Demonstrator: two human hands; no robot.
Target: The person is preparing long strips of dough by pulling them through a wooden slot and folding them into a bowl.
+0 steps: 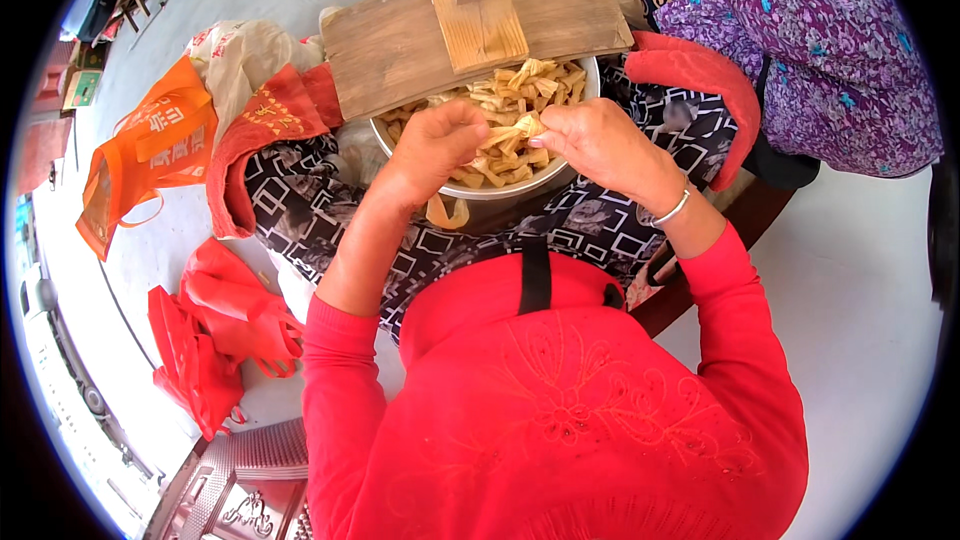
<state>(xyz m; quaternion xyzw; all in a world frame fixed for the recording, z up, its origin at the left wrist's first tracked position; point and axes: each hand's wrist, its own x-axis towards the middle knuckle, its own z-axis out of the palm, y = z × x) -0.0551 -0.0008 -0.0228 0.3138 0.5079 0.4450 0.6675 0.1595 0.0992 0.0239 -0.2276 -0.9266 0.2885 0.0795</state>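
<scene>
On my lap sits a round metal pot (562,178) heaped with yellow-tan tofu skin knots (540,85). Above the pot, my right hand (605,145) pinches a tofu skin strip (512,132) between thumb and fingers, near a folded, knotted part. My left hand (440,145) is closed in a pinch at the strip's other end; its fingers partly hide what they grip. A loose pale strip (447,213) hangs over the pot's near side, below my left hand. Across the pot's far side lies a wooden board (375,55) with an upright wooden block piece (480,25) on it.
Red cloth (228,180) drapes beside both my knees. Left of me are an orange bag (165,135), a whitish plastic bag (245,58) and red bags (225,310) on the floor. A person in purple flowered clothing (840,70) sits close at the far right.
</scene>
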